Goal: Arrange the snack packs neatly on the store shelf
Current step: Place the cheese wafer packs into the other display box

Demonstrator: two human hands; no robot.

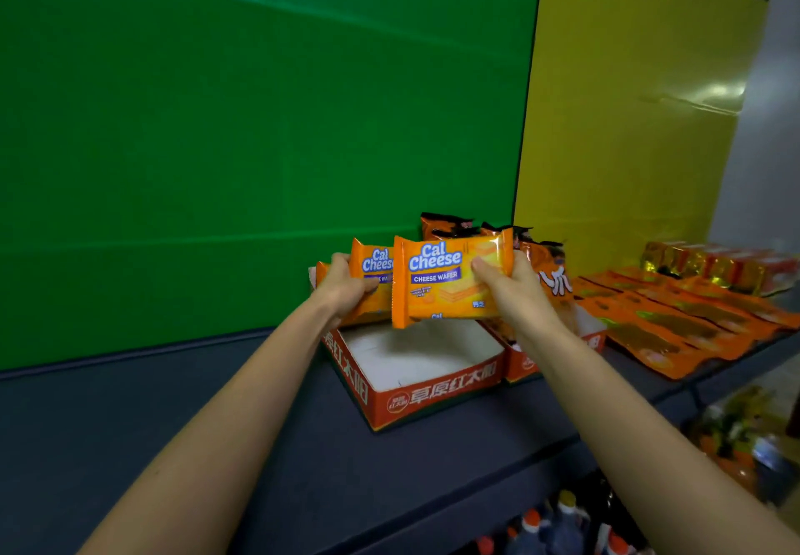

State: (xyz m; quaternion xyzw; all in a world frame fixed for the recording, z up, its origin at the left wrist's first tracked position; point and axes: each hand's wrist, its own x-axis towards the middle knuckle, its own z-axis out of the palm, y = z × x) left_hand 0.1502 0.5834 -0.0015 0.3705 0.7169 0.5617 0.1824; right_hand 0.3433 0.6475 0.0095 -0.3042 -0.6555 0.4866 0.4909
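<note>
R hand (508, 290) grips wafer pack (446, 279) – long axis left-right | L hand (346, 290) holds packs (374, 268) | tray (433, 394) – just below, nearer R

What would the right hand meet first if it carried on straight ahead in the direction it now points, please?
Most likely the dark-topped orange snack bags standing just behind the Cal Cheese pack that the right hand holds. The yellow back panel lies beyond them. Depth is hard to judge from this single view.

The wafer pack (450, 279) in my right hand (513, 290) is glossy plastic film. Below it, the red tray (433, 394) looks like matt cardboard. At upper right, the yellow panel (640, 121) shines smooth.
</note>
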